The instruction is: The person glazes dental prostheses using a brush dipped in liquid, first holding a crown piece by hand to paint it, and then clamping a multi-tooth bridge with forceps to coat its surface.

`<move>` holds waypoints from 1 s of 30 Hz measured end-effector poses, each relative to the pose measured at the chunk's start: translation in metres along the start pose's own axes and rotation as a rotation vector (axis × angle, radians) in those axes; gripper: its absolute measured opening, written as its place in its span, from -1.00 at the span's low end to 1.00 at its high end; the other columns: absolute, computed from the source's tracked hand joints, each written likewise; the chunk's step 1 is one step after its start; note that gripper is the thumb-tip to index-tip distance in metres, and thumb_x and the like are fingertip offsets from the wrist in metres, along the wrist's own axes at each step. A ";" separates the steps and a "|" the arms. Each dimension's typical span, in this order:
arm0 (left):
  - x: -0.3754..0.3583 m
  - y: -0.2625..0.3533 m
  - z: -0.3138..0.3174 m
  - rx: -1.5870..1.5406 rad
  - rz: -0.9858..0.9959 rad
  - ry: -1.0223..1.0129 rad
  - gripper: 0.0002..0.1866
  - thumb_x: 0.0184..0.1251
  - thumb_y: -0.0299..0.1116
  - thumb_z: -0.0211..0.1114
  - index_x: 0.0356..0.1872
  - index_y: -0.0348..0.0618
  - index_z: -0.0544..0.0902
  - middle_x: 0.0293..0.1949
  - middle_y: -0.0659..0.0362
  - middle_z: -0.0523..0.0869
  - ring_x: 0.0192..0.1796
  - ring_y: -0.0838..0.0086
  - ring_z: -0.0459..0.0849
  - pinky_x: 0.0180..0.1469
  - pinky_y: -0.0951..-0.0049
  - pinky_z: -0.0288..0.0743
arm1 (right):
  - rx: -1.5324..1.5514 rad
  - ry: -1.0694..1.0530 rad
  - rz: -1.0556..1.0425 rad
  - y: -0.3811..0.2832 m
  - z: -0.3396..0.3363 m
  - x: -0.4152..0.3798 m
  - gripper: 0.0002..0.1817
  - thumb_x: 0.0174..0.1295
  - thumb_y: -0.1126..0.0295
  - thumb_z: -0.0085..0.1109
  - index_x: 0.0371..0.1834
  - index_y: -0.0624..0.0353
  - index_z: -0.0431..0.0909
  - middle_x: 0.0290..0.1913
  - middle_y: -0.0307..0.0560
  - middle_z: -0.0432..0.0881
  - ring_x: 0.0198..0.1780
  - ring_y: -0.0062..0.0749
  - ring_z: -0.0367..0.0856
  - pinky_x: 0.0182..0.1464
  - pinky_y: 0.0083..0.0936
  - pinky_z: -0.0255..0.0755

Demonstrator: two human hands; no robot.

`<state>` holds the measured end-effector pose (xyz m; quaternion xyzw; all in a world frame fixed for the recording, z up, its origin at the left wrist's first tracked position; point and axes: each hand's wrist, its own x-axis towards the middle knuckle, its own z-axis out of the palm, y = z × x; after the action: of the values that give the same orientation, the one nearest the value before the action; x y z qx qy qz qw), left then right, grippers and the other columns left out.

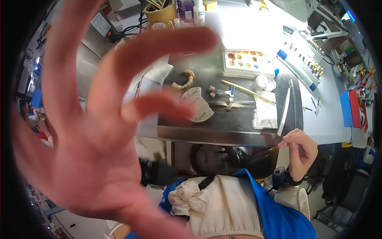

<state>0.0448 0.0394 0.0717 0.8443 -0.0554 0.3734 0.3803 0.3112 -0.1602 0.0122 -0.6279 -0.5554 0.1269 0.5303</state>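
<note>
My left hand (99, 139) is raised very close to the camera, blurred, with its fingers spread and nothing in them. It covers much of the left side of the view. My right hand (302, 151) hangs at the bench's front edge, fingers curled in, with no object visible in it. Just beyond it lie a white blade-like tool (284, 111) and a folded white tissue (266, 111). On the dark work board are a tooth-coloured dental arch (186, 81), a honeycomb firing tray (203, 107), tooth shade tabs (213, 91) and a long brush (244, 91).
A palette of coloured stains (246, 61) sits at the back of the board, beside small white jars (262, 82). A shade guide stand (300, 65) is to the right. A tan pot (161, 16) with brushes and bottles (199, 14) stand at the back. Red and blue bins (354, 107) are far right.
</note>
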 end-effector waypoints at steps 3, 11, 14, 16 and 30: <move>-0.004 -0.001 0.012 0.046 -0.090 0.127 0.04 0.15 -0.10 0.37 0.40 -0.18 -0.24 0.30 -0.19 0.09 0.05 0.19 0.47 -0.13 0.37 0.56 | 0.027 0.014 -0.037 0.000 0.000 -0.004 -0.83 0.01 0.72 -0.01 -0.38 0.37 0.59 -0.53 -0.04 0.60 -0.49 -0.43 0.54 -0.40 -0.63 0.35; -0.007 -0.011 0.046 0.079 -0.173 0.269 -0.01 0.17 -0.07 0.33 0.39 -0.17 -0.19 0.31 -0.19 0.08 0.09 0.14 0.43 -0.05 0.30 0.50 | 0.076 0.057 -0.040 -0.003 -0.003 -0.016 -0.90 0.11 0.61 0.05 -0.39 0.41 0.57 -0.57 -0.03 0.59 -0.50 -0.38 0.54 -0.42 -0.62 0.36; -0.002 -0.019 0.062 0.077 -0.170 0.320 -0.02 0.17 -0.06 0.32 0.39 -0.17 -0.17 0.31 -0.19 0.08 0.11 0.12 0.42 -0.02 0.27 0.48 | 0.069 0.053 -0.063 -0.004 -0.004 -0.017 -0.90 0.11 0.62 0.05 -0.42 0.40 0.58 -0.59 -0.03 0.58 -0.52 -0.37 0.54 -0.44 -0.59 0.37; 0.000 -0.022 0.069 0.077 -0.169 0.347 -0.04 0.17 -0.05 0.31 0.39 -0.17 -0.16 0.32 -0.19 0.08 0.12 0.10 0.41 0.00 0.25 0.46 | 0.088 0.041 -0.078 -0.002 -0.005 -0.019 -0.91 0.09 0.66 0.04 -0.42 0.40 0.58 -0.58 -0.02 0.60 -0.53 -0.36 0.54 -0.43 -0.59 0.39; -0.016 0.004 0.048 -0.113 0.031 0.361 -0.11 0.20 0.00 0.25 0.37 -0.16 -0.07 0.34 -0.19 0.08 0.19 0.01 0.34 0.14 0.12 0.36 | 0.108 0.018 -0.104 -0.004 -0.004 -0.027 -0.90 0.22 0.58 0.04 -0.40 0.31 0.55 -0.64 -0.08 0.54 -0.55 -0.45 0.49 -0.52 -0.67 0.31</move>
<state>0.0599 0.0004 0.0423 0.7400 -0.0202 0.5209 0.4252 0.3027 -0.1851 0.0054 -0.5696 -0.5748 0.1232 0.5744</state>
